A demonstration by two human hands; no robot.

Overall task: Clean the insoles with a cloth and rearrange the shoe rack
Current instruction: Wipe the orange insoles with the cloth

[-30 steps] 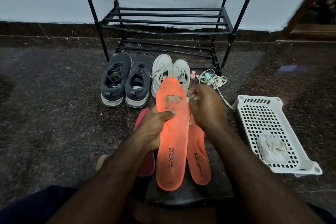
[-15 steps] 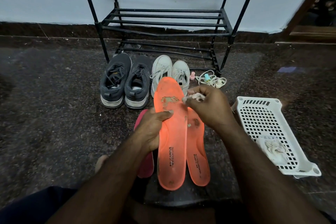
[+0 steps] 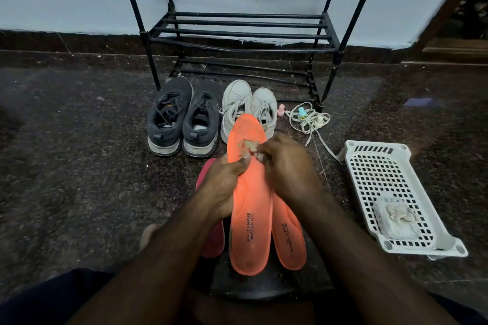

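In front of the person's lap, the upper orange insole (image 3: 250, 208) is held up off the floor, the left hand (image 3: 224, 187) gripping its side edge while the right hand (image 3: 286, 166) pinches what looks like a small cloth against the worn, dirty patch near the toe. Cleaning seems barely begun: that patch is still soiled, and a second orange insole (image 3: 289, 240) and a red insole (image 3: 214, 237) lie underneath, waiting. The dark shoes (image 3: 184, 119) and white shoes (image 3: 248, 105) sit on the floor before the bare shoe rack (image 3: 237, 31), so rearranging remains undone.
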